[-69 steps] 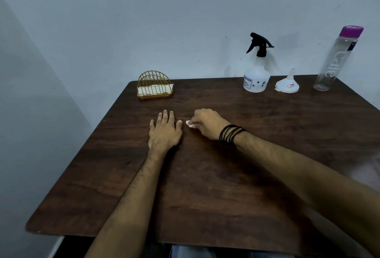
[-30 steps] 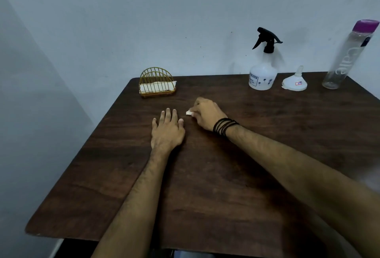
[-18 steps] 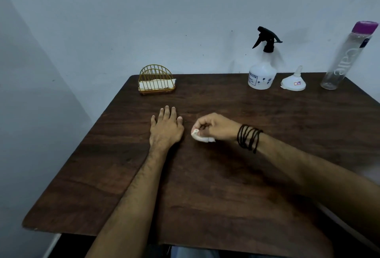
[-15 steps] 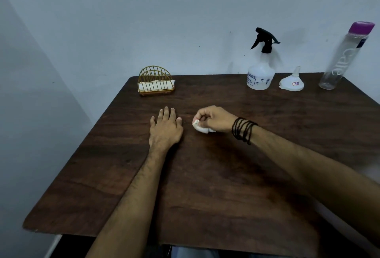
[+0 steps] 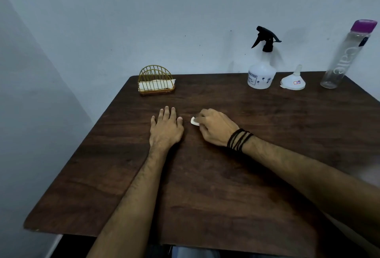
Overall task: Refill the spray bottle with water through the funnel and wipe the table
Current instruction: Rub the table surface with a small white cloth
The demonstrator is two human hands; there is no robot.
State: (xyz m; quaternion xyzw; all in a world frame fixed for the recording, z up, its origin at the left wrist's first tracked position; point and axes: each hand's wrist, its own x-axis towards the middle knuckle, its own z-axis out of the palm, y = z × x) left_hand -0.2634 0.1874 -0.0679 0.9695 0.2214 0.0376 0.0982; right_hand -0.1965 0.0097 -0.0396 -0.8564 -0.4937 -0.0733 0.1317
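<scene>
Tabletop (image 5: 205, 196): dark wood, fills lower and mid frame, wall behind. Both forearms reach in from the bottom edge.

R hand (image 5: 216, 127), centre frame, knuckles up, fingers curled over a small white wad, prob. a tissue (image 5: 194, 121), pressing it on the wood. Only its left tip shows past the fingertips; rest hidden under the palm. Black cords round that wrist.

L hand (image 5: 167, 127) just left of it, flat on the tabletop, fingers straight and relaxed, holding nothing; looks like bracing only.

Key relation: the wad pokes out on the left side of the R hand, toward the L thumb, near but not touching. Judged: wiping step underway, R hand does the work, bare wood lies on every side of it. Wad's long axis can't tell, too little visible.

Back edge, upper right: water bottle (image 5: 347, 56), tall, clear, purple cap on, looks near empty, level hard to read. Spray bottle (image 5: 261, 74), white body, black trigger head screwed on; fill level can't tell, body opaque. Funnel (image 5: 293, 81) between them, upside down, spout up, nothing in it. All three well apart from both hands; refill looks done.

Upper left of the tabletop: gold wire holder (image 5: 156, 81) with a stack of white napkins inside.
</scene>
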